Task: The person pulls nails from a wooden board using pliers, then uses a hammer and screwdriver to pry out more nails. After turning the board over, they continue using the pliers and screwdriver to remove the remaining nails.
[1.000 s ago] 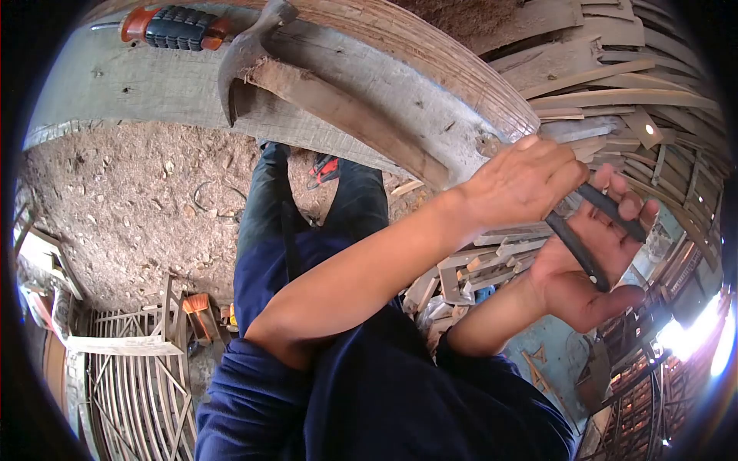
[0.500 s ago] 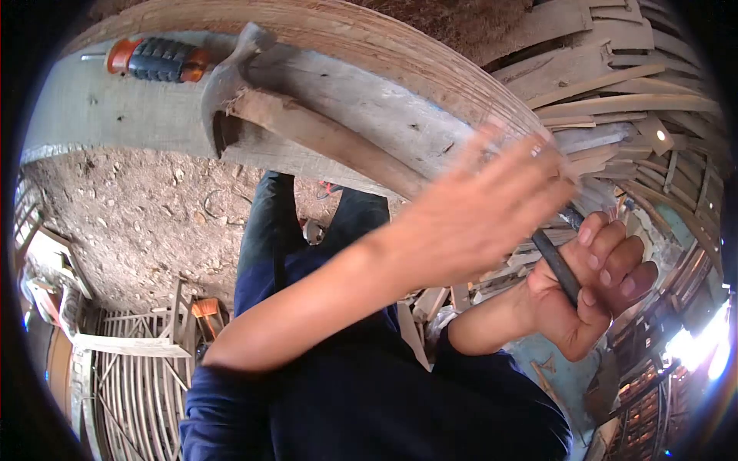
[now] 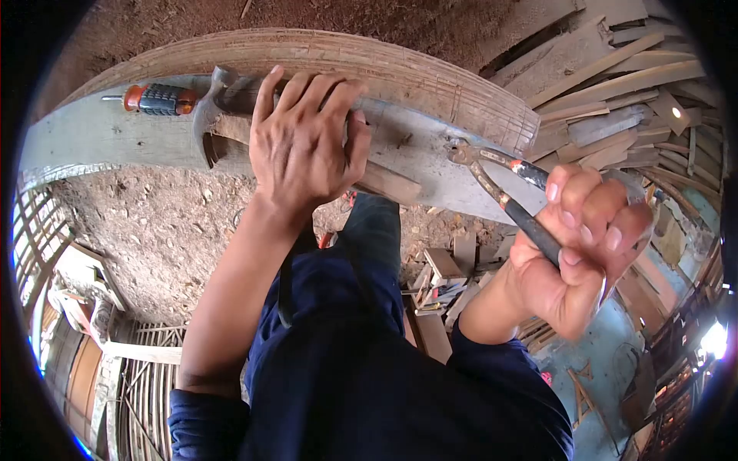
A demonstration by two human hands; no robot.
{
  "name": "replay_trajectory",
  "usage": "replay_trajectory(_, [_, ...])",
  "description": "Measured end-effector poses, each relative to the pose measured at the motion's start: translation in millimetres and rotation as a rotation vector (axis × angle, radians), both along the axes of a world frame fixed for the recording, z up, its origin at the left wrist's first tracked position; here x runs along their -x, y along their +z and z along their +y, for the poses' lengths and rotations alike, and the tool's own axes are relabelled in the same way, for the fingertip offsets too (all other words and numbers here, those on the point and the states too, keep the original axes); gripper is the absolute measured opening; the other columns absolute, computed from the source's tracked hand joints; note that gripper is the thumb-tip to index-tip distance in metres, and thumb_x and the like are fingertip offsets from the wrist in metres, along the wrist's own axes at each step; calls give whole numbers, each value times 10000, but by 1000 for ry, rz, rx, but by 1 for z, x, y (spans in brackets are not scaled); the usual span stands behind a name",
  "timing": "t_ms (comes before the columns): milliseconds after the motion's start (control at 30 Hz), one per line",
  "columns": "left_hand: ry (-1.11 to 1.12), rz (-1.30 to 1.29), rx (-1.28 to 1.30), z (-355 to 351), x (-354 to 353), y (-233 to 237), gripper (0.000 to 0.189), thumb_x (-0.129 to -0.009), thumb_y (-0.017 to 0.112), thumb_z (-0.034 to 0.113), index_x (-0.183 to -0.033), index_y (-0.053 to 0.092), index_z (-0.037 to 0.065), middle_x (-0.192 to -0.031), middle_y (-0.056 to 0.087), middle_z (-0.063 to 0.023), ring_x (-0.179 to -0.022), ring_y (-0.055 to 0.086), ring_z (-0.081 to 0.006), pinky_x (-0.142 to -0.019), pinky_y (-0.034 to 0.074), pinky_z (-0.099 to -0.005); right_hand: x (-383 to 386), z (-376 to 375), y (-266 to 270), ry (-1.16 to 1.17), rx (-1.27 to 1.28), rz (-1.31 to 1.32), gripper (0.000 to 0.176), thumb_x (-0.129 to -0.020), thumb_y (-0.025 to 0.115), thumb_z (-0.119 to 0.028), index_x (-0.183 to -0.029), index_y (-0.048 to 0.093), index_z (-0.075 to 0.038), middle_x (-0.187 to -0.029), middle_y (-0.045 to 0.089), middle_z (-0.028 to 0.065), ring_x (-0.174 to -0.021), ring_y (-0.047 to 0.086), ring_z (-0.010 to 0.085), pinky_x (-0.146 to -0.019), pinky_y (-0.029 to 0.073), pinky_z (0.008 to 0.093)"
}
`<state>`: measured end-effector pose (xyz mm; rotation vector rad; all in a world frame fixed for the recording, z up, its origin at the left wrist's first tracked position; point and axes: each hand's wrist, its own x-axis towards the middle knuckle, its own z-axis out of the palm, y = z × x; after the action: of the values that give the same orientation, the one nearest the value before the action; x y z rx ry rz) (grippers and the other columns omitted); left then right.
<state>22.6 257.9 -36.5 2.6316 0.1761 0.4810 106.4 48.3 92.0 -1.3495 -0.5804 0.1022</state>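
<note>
My left hand (image 3: 304, 142) lies palm down across the handle of the hammer (image 3: 392, 182), its fingers apart and slightly bent over the wooden plank (image 3: 84, 146). Whatever is beneath the palm is hidden. At the hammer's left, its metal head (image 3: 206, 115) rests near a screwdriver (image 3: 159, 100) with an orange and black grip. My right hand (image 3: 592, 246) is closed around the dark handles of a pair of pincers (image 3: 496, 180). The pincers' jaws are at the plank's right part, by a small mark or nail that is too small to make out.
Behind the plank runs a curved, layered wooden edge (image 3: 323, 50). Stacked wood strips (image 3: 615, 100) fill the upper right. Wood scraps (image 3: 446, 269) lie on the ground below the plank, and a slatted structure (image 3: 150, 392) stands at lower left.
My left hand has moved left from beside my right hand onto the hammer's handle. The pincers' jaws, hidden before, now show. The whole view has shifted a little.
</note>
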Motion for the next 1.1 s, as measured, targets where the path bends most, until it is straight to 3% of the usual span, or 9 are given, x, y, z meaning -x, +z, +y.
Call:
replay_trajectory(133, [-14, -8, 11, 1, 0, 1, 306, -801, 586, 208, -1073, 695, 120, -1003, 695, -71, -987, 648, -271, -1057, 403, -502, 1, 5, -1, -83, -49, 34, 438, -508, 399, -22, -940, 381, -89, -766, 366, 67, -715, 341, 198, -772, 363, 428])
replay_trajectory(233, [-18, -4, -2, 2, 1, 1, 324, -779, 584, 200, -1072, 695, 118, -997, 694, -74, -979, 646, -272, -1046, 406, -507, 0, 1, -2, -2, -62, 43, 420, -550, 432, -29, -962, 410, -105, -806, 381, 60, -782, 387, 207, -793, 339, 420])
replay_trajectory(433, [-31, 3, 13, 2, 2, 3, 339, -773, 577, 206, -1076, 695, 110, -992, 697, -81, -965, 646, -274, -1035, 411, -506, 1, 6, -1, -94, -135, 101, 445, -505, 403, -1, -944, 394, -75, -775, 381, 75, -738, 374, 204, -752, 360, 400])
replay_trajectory(633, [-43, -29, 12, 2, 1, 4, 339, -770, 583, 215, -1067, 694, 95, -1003, 700, -86, -963, 645, -275, -1016, 418, -502, -9, 12, 0, -64, -136, 119, 412, -550, 408, 27, -953, 403, -60, -787, 386, 68, -758, 384, 189, -748, 364, 378])
replay_trajectory(833, [-63, -65, -22, 4, 1, 2, 316, -765, 595, 207, -1041, 686, 85, -984, 693, -86, -935, 633, -285, -990, 423, -485, 7, 10, 2, -48, -150, 150, 433, -522, 405, 58, -935, 389, -70, -779, 370, 70, -756, 362, 187, -733, 337, 368])
replay_trajectory(1100, [-20, 101, -30, -2, -2, 13, 276, -752, 611, 207, -1001, 692, 121, -984, 696, -66, -939, 629, -279, -1006, 398, -467, 44, 6, -15, -80, -33, -172, 226, -657, 488, 26, -855, 445, -72, -690, 449, 78, -614, 395, 180, -602, 350, 350])
